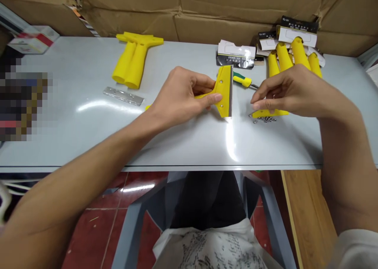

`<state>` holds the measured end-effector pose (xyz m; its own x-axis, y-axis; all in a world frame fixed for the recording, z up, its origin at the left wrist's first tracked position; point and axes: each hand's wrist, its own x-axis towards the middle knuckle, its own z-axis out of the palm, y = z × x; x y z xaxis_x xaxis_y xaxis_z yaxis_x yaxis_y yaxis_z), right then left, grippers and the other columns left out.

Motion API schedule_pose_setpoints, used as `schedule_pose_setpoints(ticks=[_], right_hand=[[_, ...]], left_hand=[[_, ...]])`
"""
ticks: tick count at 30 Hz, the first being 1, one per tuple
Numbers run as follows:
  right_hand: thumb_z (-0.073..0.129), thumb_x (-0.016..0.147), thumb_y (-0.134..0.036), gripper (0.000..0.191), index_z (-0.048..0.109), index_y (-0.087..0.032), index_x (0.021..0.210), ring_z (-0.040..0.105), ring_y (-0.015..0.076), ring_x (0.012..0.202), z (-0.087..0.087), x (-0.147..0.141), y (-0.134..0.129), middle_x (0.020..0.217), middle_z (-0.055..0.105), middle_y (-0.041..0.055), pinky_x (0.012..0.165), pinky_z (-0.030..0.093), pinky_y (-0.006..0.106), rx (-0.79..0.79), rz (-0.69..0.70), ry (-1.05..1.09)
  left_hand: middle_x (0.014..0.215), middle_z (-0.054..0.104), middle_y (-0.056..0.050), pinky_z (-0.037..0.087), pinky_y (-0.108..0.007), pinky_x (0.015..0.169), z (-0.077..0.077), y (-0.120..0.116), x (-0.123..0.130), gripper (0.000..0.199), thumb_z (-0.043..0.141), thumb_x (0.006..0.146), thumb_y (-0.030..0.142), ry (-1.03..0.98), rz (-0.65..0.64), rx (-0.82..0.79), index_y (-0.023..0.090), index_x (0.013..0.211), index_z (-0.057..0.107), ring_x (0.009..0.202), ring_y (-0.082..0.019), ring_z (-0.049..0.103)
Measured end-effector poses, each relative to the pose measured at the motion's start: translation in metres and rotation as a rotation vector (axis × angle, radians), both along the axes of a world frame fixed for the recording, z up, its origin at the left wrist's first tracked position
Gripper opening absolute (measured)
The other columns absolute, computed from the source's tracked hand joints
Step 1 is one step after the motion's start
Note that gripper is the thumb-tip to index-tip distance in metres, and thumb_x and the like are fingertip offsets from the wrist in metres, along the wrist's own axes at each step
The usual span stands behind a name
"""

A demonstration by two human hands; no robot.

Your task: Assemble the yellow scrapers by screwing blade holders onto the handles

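My left hand [189,92] is closed around the handle of a yellow scraper [225,90], whose wide head faces right. Two holes show in the head, and a dark metal blade [231,92] runs along its edge. Thumb and fingertips of my right hand [283,90] are pinched together above a small yellow plate [270,113]; whatever they hold, if anything, is too small to make out. Just in front of that plate lies a small pile of screws [267,120]. Between my hands, a green and yellow screwdriver [243,79] rests on the table, partly behind the scraper.
Two yellow scraper handles [134,60] and a wrapped strip of blades [123,96] lie at left. Back right are several packaged yellow scrapers [299,52] and a loose black-and-white card [236,54]. Cardboard boxes [206,9] line the back of the white table [183,147].
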<state>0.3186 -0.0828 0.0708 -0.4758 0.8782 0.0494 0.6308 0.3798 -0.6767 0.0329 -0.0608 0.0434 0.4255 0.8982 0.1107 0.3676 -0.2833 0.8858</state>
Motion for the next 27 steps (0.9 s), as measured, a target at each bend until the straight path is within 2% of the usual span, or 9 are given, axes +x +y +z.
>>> schedule_pose_setpoints(ticks=[2, 5, 9, 13, 15, 17, 19, 21, 27], right_hand=[[0.088, 0.088, -0.045, 0.018, 0.088, -0.027, 0.083, 0.058, 0.0115, 0.055, 0.000, 0.011, 0.005, 0.070, 0.078, 0.0012, 0.046, 0.039, 0.031, 0.049, 0.068, -0.101], [0.091, 0.083, -0.036, 0.009, 0.089, -0.027, 0.085, 0.060, 0.0093, 0.058, -0.007, 0.011, 0.009, 0.075, 0.079, -0.0014, 0.051, 0.041, 0.029, -0.009, 0.101, -0.138], [0.096, 0.077, -0.029, 0.010, 0.087, -0.027, 0.078, 0.058, 0.0118, 0.056, -0.020, -0.002, 0.009, 0.072, 0.077, -0.0028, 0.057, 0.043, 0.033, -0.112, 0.043, -0.093], [0.088, 0.085, -0.026, 0.006, 0.084, -0.028, 0.081, 0.062, 0.0159, 0.066, -0.025, -0.012, 0.006, 0.079, 0.078, -0.0014, 0.065, 0.045, 0.035, -0.009, -0.006, -0.114], [0.087, 0.087, -0.033, 0.008, 0.083, -0.027, 0.084, 0.064, 0.0174, 0.070, -0.025, -0.017, 0.003, 0.081, 0.078, 0.0007, 0.070, 0.049, 0.036, 0.027, -0.067, 0.009], [0.090, 0.085, -0.042, 0.018, 0.083, -0.025, 0.086, 0.065, 0.0180, 0.070, -0.025, -0.025, -0.001, 0.082, 0.077, 0.0024, 0.070, 0.053, 0.037, 0.005, -0.135, 0.207], [0.093, 0.083, -0.046, 0.024, 0.083, -0.025, 0.086, 0.064, 0.0174, 0.065, -0.026, -0.033, -0.005, 0.076, 0.074, 0.0025, 0.062, 0.052, 0.036, -0.057, -0.195, 0.373], [0.095, 0.080, -0.048, 0.027, 0.083, -0.024, 0.086, 0.060, 0.0163, 0.058, -0.027, -0.040, -0.009, 0.067, 0.069, 0.0013, 0.053, 0.047, 0.034, -0.127, -0.234, 0.477], [0.097, 0.076, -0.054, 0.036, 0.079, -0.024, 0.082, 0.060, 0.0145, 0.056, -0.032, -0.051, -0.015, 0.072, 0.073, 0.0019, 0.044, 0.038, 0.030, -0.296, -0.188, 0.661]], left_hand=[[0.091, 0.082, -0.009, 0.073, -0.038, 0.077, -0.001, 0.002, 0.000, 0.049, 0.092, 0.077, 0.057, 0.013, 0.008, -0.014, 0.017, 0.102, 0.081, 0.089, -0.028, 0.082], [0.088, 0.082, -0.008, 0.072, -0.037, 0.076, -0.002, 0.002, 0.001, 0.048, 0.093, 0.076, 0.056, 0.028, -0.002, -0.046, 0.017, 0.101, 0.080, 0.086, -0.027, 0.082], [0.090, 0.083, -0.008, 0.071, -0.036, 0.075, -0.001, 0.000, 0.002, 0.043, 0.092, 0.075, 0.053, 0.013, -0.023, -0.068, 0.018, 0.097, 0.080, 0.083, -0.025, 0.081], [0.090, 0.083, -0.008, 0.071, -0.036, 0.075, 0.002, -0.002, 0.002, 0.035, 0.091, 0.077, 0.046, -0.002, -0.025, -0.092, 0.018, 0.095, 0.079, 0.085, -0.026, 0.082], [0.092, 0.084, -0.008, 0.071, -0.037, 0.075, 0.004, -0.005, 0.003, 0.036, 0.092, 0.078, 0.044, -0.020, -0.019, -0.094, 0.019, 0.100, 0.078, 0.087, -0.027, 0.082], [0.092, 0.084, -0.007, 0.071, -0.037, 0.075, 0.006, -0.009, 0.004, 0.039, 0.093, 0.077, 0.042, -0.039, -0.026, -0.091, 0.020, 0.106, 0.076, 0.087, -0.027, 0.083], [0.090, 0.084, -0.004, 0.070, -0.035, 0.075, 0.007, -0.014, 0.005, 0.041, 0.094, 0.077, 0.040, -0.054, -0.041, -0.087, 0.022, 0.108, 0.074, 0.087, -0.026, 0.084], [0.091, 0.084, -0.003, 0.070, -0.033, 0.076, 0.007, -0.019, 0.007, 0.040, 0.093, 0.077, 0.038, -0.069, -0.050, -0.083, 0.024, 0.107, 0.071, 0.090, -0.026, 0.084], [0.091, 0.085, -0.002, 0.068, -0.032, 0.077, 0.006, -0.026, 0.008, 0.034, 0.090, 0.080, 0.037, -0.066, -0.094, -0.062, 0.026, 0.104, 0.068, 0.092, -0.026, 0.085]])
